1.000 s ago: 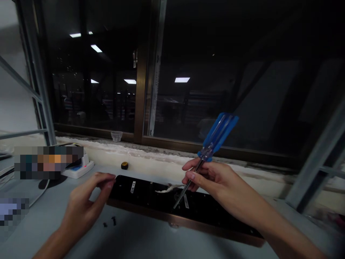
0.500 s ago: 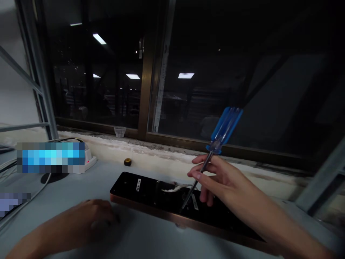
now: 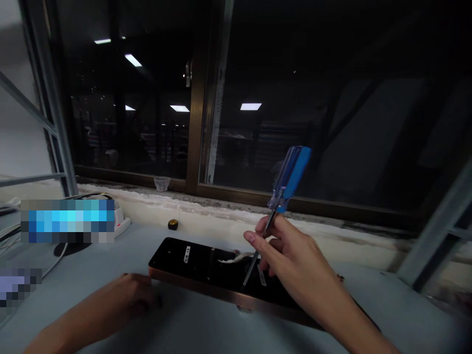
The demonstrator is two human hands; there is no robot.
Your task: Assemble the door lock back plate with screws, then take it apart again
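My right hand (image 3: pixel 283 250) is closed around the metal shaft of a screwdriver (image 3: pixel 291 172) with a clear blue handle. The handle points up and right; the tip reaches down to the front edge of a long black panel (image 3: pixel 180 265) with copper-coloured sides. White labels and a pale wire (image 3: pixel 234 259) lie on that panel, and my right hand hides part of its right half. Beside the panel's left front corner, my left hand (image 3: pixel 127 297) rests low over the table with curled fingers. A small dark thing shows at its fingertips, too dim to name.
A white power strip (image 3: pixel 121 227) and cables stand at the left, near blurred-out items. A small round gold-and-black object (image 3: pixel 173 224) sits by the wall. On the window ledge stands a clear plastic cup (image 3: pixel 161 184). Metal frame posts (image 3: pixel 431 250) rise at both sides.
My right hand has shifted left with the screwdriver, which now stands more upright, its handle turned. My left hand stays almost in place. The view has moved slightly.
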